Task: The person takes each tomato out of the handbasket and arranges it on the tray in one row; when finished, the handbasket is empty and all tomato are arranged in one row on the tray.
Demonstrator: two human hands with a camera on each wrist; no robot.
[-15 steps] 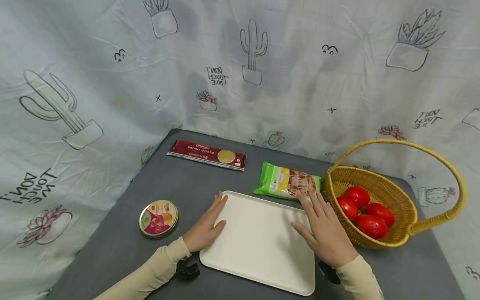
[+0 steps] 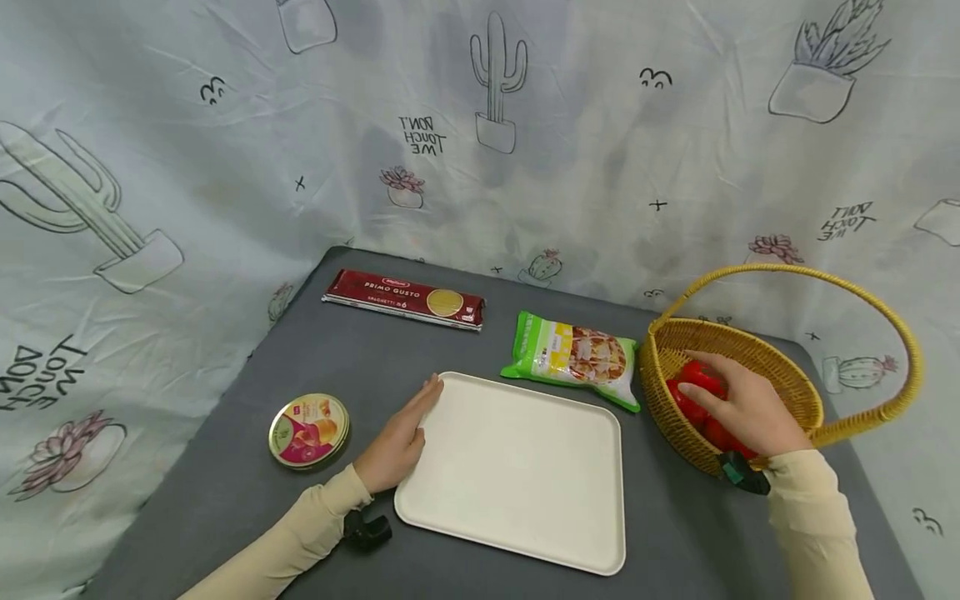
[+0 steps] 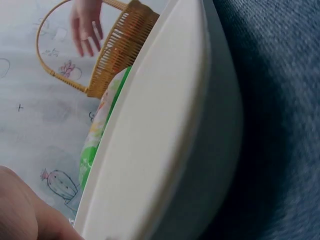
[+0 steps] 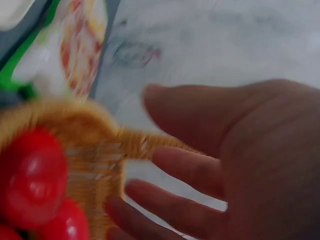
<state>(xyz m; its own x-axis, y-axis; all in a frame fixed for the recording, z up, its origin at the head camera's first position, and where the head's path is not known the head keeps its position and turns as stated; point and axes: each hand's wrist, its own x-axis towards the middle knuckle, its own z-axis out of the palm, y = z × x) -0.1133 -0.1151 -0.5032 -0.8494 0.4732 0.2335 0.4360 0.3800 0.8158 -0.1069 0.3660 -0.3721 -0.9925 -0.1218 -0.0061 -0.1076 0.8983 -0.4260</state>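
Note:
My left hand [image 2: 393, 446] lies along the left edge of a cream rectangular tray [image 2: 517, 475], its fingers stretched out and touching the rim. Over the yellow wicker basket [image 2: 783, 379] on the right hovers my right hand [image 2: 753, 408]. In the right wrist view its thumb and fingers [image 4: 172, 205] are spread apart with nothing between them. Several red tomatoes [image 2: 703, 379] lie in the basket, partly covered by the right hand in the head view; in the right wrist view the tomatoes [image 4: 32, 180] show beside the fingers.
A green and white food packet [image 2: 573, 354] lies between tray and basket. Behind, a red spaghetti pack [image 2: 405, 298] lies near the table's far edge. A round flat tin [image 2: 309, 430] sits left of the tray. The basket's tall handle [image 2: 873, 308] arches up. A printed curtain [image 2: 585, 167] hangs behind.
My right hand has moved right, from above the tray's right side to over the basket. The left hand stays at the tray's left edge. The head view has shifted slightly.

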